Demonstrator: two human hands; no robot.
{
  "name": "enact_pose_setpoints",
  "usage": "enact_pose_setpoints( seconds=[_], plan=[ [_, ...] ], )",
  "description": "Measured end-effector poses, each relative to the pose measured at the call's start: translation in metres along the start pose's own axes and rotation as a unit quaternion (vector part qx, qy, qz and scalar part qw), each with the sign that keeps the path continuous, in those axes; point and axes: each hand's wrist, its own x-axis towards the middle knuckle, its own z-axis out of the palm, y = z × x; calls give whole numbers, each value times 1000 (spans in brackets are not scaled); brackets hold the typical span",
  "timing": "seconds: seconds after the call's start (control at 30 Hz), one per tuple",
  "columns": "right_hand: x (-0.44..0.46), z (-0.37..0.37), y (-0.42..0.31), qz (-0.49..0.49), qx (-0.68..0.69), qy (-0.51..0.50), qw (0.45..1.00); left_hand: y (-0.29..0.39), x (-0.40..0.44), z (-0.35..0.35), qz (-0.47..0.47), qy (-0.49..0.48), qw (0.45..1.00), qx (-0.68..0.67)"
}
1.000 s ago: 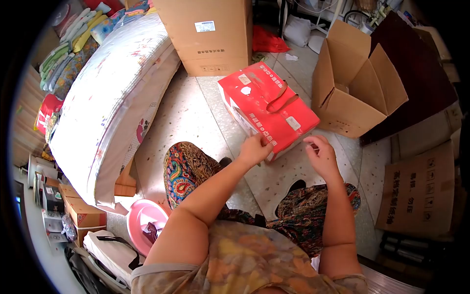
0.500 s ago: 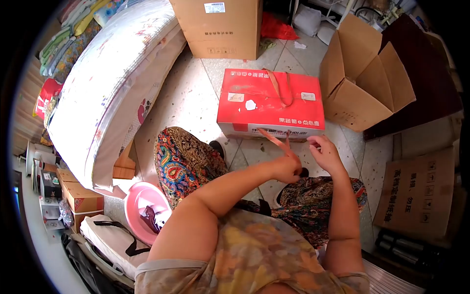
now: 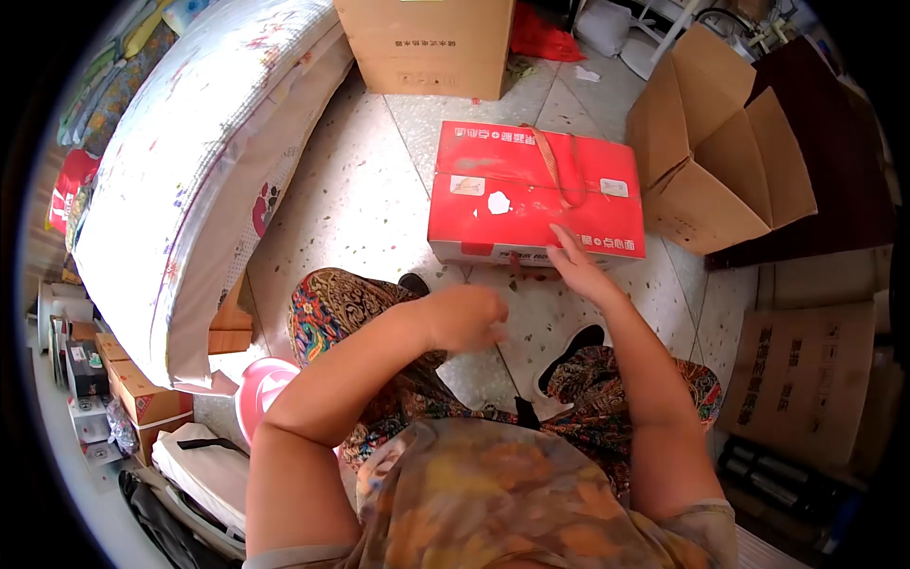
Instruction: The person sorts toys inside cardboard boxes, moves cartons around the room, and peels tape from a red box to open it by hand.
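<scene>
A red cardboard carton (image 3: pixel 536 185) lies on the floor in front of me, with white lettering, torn pale patches and a brown ribbon handle (image 3: pixel 548 161) across its top. My right hand (image 3: pixel 580 270) is at its near edge, fingers stretched out and apart, its fingertips over the red top; whether they touch is unclear. Short of the carton, my left hand (image 3: pixel 464 318) hangs above the floor between my knees. Motion smears its curled fingers. Part of another strap (image 3: pixel 526 270) shows low on the carton's near side.
An open brown carton (image 3: pixel 720 152) stands right of the red one, with a tall brown box (image 3: pixel 427 47) behind. A mattress (image 3: pixel 209 171) fills the left side, above a pink basin (image 3: pixel 261 389). Flattened cardboard (image 3: pixel 801 379) leans at the right.
My left hand has let go of the front strap and moved left, away from the carton. My right hand has moved left and forward to the carton's near edge.
</scene>
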Motion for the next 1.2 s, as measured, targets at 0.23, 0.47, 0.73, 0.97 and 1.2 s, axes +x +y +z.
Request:
enact_pose_setpoints(
  seconds=[0.23,0.47,0.73,0.97,1.2],
  plan=[
    [99,90,-23,173,-233,134,947,-7,-2,11,-67,-157,974,147],
    [112,174,-99,-178,-112,-42,977,-5,-10,13,-3,-69,991,110],
    [148,114,-53,-118,-235,200,944,2,-12,10,-12,-58,992,110],
    [162,119,-72,-87,-319,46,943,4,-6,13,-1,-76,991,112],
    [181,130,-93,-161,-314,86,932,9,-1,13,-3,-69,991,116]
  ],
)
